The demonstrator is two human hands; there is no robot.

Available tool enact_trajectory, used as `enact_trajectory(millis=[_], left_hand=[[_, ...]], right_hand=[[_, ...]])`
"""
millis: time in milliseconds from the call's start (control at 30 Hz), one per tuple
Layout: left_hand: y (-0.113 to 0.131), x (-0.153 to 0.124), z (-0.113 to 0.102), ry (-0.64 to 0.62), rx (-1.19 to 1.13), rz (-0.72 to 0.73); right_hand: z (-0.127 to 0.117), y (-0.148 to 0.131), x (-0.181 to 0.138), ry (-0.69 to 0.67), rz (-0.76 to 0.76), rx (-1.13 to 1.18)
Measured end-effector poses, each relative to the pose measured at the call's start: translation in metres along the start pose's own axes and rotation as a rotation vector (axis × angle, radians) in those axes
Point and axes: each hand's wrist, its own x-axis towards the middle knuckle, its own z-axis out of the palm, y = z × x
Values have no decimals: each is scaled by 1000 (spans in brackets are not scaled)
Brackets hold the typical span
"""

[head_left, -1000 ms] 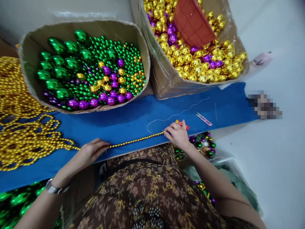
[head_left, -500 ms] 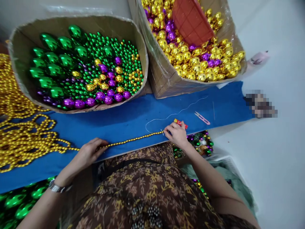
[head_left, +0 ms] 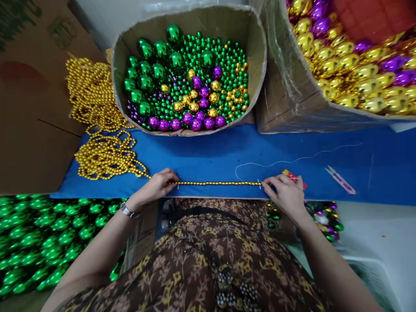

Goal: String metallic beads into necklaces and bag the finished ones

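Note:
A strand of small gold beads (head_left: 219,183) runs straight along the front of the blue cloth (head_left: 201,151). My left hand (head_left: 161,182) pinches it at one end, beside a short white mark on the cloth. At the other end my right hand (head_left: 286,193) holds the strand's tip between thumb and finger, next to another white mark. Under the fingers of that hand lies a small red and yellow packet (head_left: 298,179), partly covered. A thin white thread (head_left: 276,164) curves away behind the strand. To the left, the strand joins a pile of gold bead strings (head_left: 105,156).
Pink-handled thread snips (head_left: 341,180) lie to the right. Behind the cloth stand a carton (head_left: 188,130) of green, purple and gold beads and a larger carton (head_left: 286,104) of mostly gold ones. A brown box (head_left: 39,130) rises at left, with green beads (head_left: 58,234) below the table edge.
My head view has swung left, so everything sits further right. My left hand has drawn nearer the left white mark, and the bead strand now lies straight between both hands.

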Motion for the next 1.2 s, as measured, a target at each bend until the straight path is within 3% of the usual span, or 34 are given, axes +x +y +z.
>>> enact_trajectory(millis=[433, 833, 1200], left_hand=[[-1, -1, 5, 77, 157, 80], [7, 2, -1, 16, 221, 81], [-17, 3, 4, 81, 201, 141]], right_hand=[[-3, -1, 1, -26, 13, -2], [-4, -3, 2, -35, 28, 0], [-10, -10, 5, -112, 146, 50]])
